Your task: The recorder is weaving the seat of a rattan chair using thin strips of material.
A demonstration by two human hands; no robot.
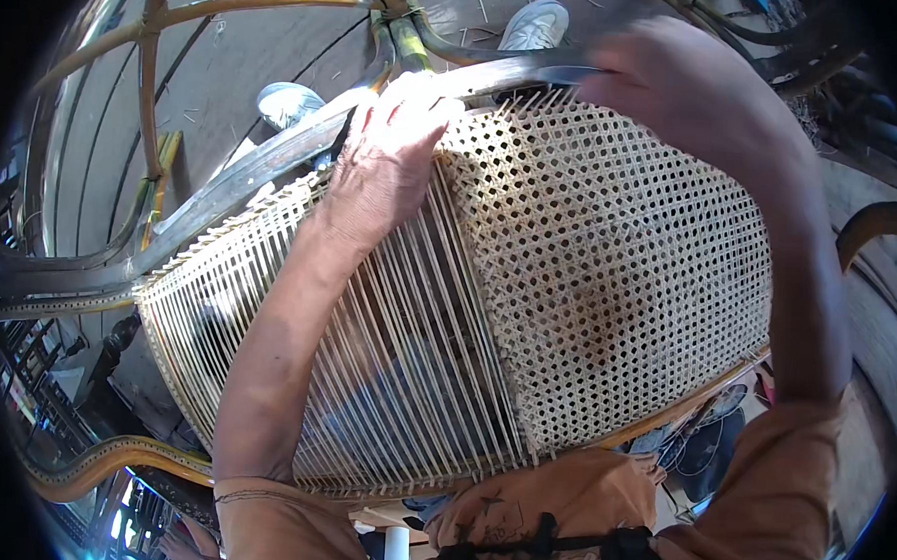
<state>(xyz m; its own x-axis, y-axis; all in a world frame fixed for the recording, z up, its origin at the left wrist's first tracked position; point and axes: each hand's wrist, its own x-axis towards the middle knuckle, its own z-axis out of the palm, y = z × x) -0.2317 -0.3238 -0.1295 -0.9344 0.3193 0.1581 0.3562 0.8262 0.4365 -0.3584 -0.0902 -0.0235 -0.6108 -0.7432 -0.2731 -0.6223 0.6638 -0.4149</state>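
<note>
Before me lies a chair frame with a woven cane panel. Its right part is a dense mesh with small holes; the left part has only parallel cane strands. My left hand is closed at the far wooden rail, beside the edge of the mesh. Glare washes out its fingers, and what they pinch is hidden. Smeared by motion, my right hand is closed above the far right edge. A thin blade-like tool juts left from it, over short cane ends along the rail.
Curved bamboo-like poles stand beyond the panel on a plank floor strewn with scraps. Two light shoes show there, one near the top. A curved armrest juts out at lower left, another curved piece at right.
</note>
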